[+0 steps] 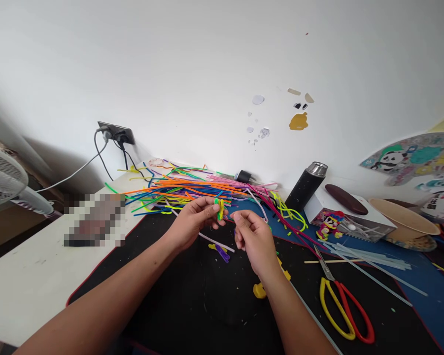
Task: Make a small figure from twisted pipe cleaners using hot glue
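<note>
Between the thumb and fingers of my left hand (201, 214) is a small piece of bent green and yellow pipe cleaner (221, 209), held up over the black mat (170, 291). Close beside it, my right hand (252, 234) is closed in a pinch; whatever lies between its fingertips is too small to make out. Below the hands, a purple pipe cleaner piece (222, 253) rests on the mat with a bit of yellow. A yellow piece (259, 291) lies partly behind my right forearm.
Many coloured pipe cleaners (185, 187) are heaped along the wall. Scissors (342, 301) with yellow and red handles lie at right, near translucent sticks (373, 256). Behind them stand a black thermos (306, 187), a white box (340, 207) and a small colourful figure (330, 227). A fan (3, 175) is at left.
</note>
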